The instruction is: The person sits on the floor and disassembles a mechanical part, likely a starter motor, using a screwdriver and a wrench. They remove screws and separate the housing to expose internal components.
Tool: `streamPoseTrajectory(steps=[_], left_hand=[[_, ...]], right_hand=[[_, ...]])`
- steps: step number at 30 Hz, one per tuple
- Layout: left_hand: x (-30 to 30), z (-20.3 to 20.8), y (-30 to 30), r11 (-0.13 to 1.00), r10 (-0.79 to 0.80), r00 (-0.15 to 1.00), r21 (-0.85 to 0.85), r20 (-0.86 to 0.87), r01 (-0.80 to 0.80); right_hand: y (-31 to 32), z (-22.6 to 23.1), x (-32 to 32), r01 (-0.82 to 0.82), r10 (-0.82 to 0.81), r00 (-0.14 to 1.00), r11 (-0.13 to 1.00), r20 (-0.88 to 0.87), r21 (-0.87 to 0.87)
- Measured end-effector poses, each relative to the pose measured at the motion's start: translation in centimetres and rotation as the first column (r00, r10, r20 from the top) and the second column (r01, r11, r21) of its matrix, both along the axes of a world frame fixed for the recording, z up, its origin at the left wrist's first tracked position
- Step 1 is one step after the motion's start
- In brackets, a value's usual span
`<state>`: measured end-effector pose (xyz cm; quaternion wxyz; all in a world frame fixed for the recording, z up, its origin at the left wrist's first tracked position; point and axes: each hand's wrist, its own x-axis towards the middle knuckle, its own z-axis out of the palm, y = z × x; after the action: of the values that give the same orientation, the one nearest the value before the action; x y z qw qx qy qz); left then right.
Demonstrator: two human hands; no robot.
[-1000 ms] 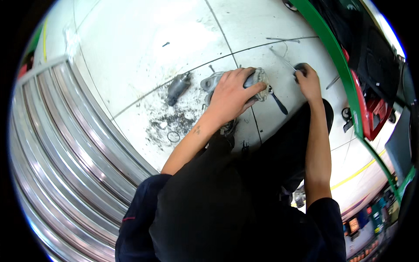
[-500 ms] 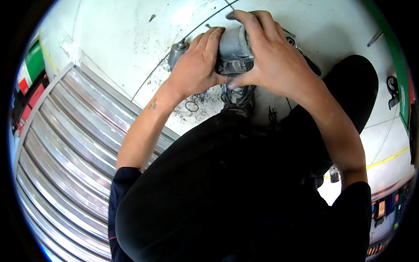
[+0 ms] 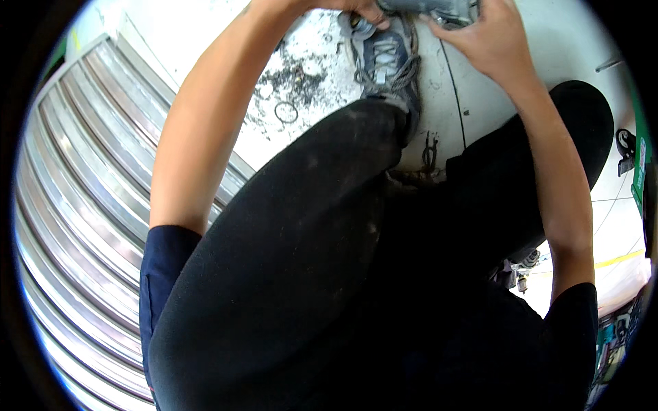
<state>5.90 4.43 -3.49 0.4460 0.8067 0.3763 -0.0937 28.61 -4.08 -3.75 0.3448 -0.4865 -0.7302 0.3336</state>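
At the top edge, my right hand point(image 3: 495, 40) is closed around a grey cylindrical metal housing point(image 3: 449, 9), its thumb along the near side. The housing's upper part is cut off by the frame. To its left, my left hand point(image 3: 358, 6) is mostly out of view. Its thumb and a finger show bent, close to the housing's left end, and what they grip is hidden. Just below those fingers, a round grey metal piece point(image 3: 359, 25) shows against my shoe point(image 3: 385, 60).
Black debris point(image 3: 296, 83) and a thin ring point(image 3: 286, 112) lie on the pale floor left of the shoe. Beside my leg is a small dark pronged tool point(image 3: 430, 151). A ribbed metal panel point(image 3: 89, 185) fills the left side. A black clamp-like item point(image 3: 624, 151) is at far right.
The view has shifted, so both hands and the housing now sit at the top edge. My thumbs, close together before, are farther apart. More of the shoe shows between my hands.
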Motion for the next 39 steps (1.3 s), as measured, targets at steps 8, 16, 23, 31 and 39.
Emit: streamPoseTrajectory(steps=[8, 16, 23, 31, 39], left_hand=[[-0.8, -1.0, 0.6, 0.998, 0.056, 0.99, -0.014, 0.126, -0.055], [-4.5, -3.1, -3.9, 0.976, 0.197, 0.978, 0.08, 0.072, -0.202], [-5.9, -2.3, -4.9, 0.834, 0.534, 0.844, -0.197, 0.046, -0.516], [-5.5, -2.3, -5.2, 0.662, 0.734, 0.677, -0.268, 0.044, -0.7], [-5.6, -3.3, -5.7, 0.631, 0.77, 0.624, -0.311, 0.136, -0.711]], right_hand=[[-0.7, -0.2, 1.4, 0.009, -0.023, 0.993, 0.993, 0.119, 0.121], [-0.2, -2.1, 5.4, 0.165, -0.158, 0.982, 0.984, 0.108, -0.061], [2.3, -4.1, 5.7, 0.301, -0.292, 0.953, 0.861, 0.085, -0.411], [2.2, -6.2, 3.8, 0.142, -0.38, 0.899, 0.722, -0.217, -0.677], [2.6, -6.2, 4.8, 0.241, -0.353, 0.935, 0.72, -0.044, -0.651]])
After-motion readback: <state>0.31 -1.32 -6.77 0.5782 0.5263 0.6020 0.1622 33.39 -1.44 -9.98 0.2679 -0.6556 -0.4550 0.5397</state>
